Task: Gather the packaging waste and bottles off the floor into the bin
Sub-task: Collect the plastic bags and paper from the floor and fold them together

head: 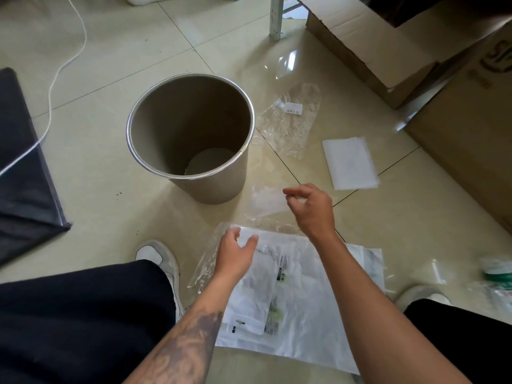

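Note:
A round beige bin (221, 187) with a metal rim stands on the tiled floor, and only its pale bottom shows inside. Just right of it, my right hand (310, 209) pinches the edge of a small clear plastic bag (266, 202), which is blurred. My left hand (235, 252) hovers with fingers apart over the top left corner of a large white printed bag (293, 306) lying between my feet. A crumpled clear bag with a barcode label (293, 117) lies right of the bin. A white foam sheet (350, 162) lies further right.
Cardboard boxes (457, 112) crowd the right side and top right. A dark mat (22, 167) and a white cable (52, 87) lie at the left. Green-and-white packaging (496, 275) sits at the right edge. My shoes (160, 259) flank the white bag.

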